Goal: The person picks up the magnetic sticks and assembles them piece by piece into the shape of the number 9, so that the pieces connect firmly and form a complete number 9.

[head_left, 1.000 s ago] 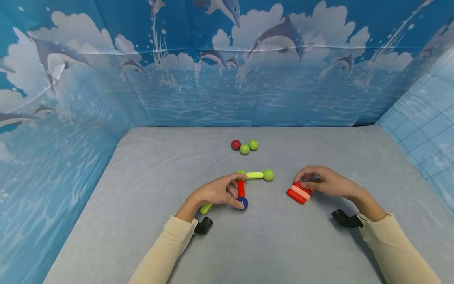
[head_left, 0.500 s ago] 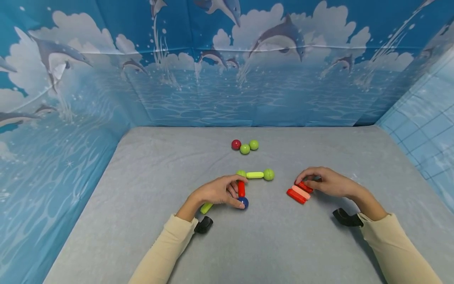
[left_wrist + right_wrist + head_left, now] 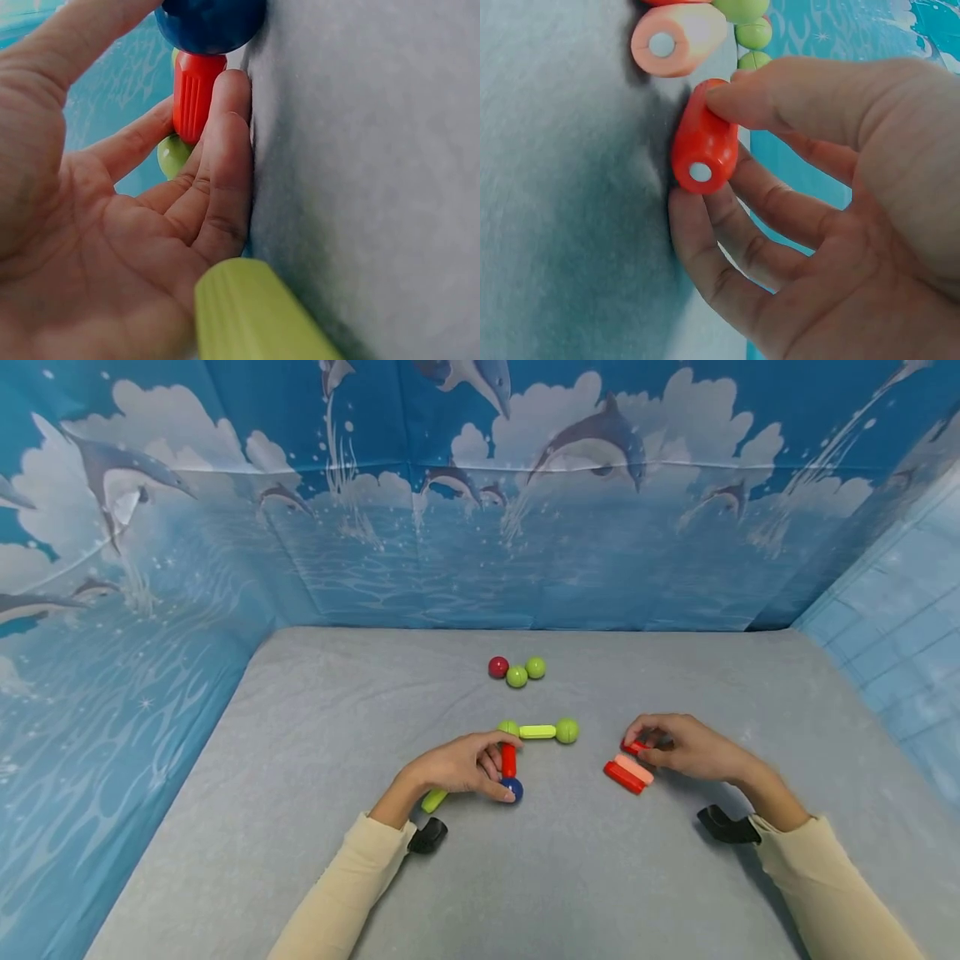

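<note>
My left hand spans a red magnetic rod, its thumb on the blue ball at the near end and its index finger by the green ball at the far end. In the left wrist view, other fingers lie alongside the red rod. A yellow-green rod lies partly under this hand. My right hand pinches another red magnetic rod between thumb and fingers; a pale disc marks its end. Beside it lie a pink rod and a red rod.
From the far green ball a yellow-green rod runs right to a second green ball. Farther back sit a loose red ball and two loose green balls. A dolphin-print curtain borders the grey table.
The red rod in my right hand has come away from the pink rod beside it, leaving a gap. My left hand keeps its place on the blue ball and red rod.
</note>
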Demonstrator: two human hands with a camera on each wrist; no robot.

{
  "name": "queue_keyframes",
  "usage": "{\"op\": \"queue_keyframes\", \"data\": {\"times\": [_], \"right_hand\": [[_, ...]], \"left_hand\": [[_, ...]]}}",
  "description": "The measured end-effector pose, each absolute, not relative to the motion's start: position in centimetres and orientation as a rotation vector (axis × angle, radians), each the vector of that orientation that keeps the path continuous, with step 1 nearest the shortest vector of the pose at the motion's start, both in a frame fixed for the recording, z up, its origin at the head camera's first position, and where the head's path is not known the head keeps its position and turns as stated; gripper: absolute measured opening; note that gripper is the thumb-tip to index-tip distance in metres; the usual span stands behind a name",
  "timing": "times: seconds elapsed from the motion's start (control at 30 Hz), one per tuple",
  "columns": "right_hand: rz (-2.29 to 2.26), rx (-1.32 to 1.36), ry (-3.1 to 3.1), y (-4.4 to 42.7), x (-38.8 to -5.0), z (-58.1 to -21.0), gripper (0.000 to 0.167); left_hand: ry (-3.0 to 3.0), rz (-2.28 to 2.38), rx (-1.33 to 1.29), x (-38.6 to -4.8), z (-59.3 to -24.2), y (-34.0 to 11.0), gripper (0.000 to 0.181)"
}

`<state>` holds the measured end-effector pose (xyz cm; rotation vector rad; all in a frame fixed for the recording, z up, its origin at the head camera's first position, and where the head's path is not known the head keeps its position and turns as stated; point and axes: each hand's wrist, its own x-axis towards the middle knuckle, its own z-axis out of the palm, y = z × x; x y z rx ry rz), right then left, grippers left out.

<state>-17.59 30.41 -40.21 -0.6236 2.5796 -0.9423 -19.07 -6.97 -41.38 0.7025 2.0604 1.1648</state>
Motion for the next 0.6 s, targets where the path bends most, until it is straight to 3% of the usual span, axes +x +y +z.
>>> {"op": "queue_keyframes", "data": {"times": [0.6], "right_hand": [[-0.989, -0.747, 2.780, 27.1, -16.6, -39.4, 0.023]], "left_hand": [[2.042, 1.181, 0.704, -19.1, -41.5, -7.1, 0.068]]}}
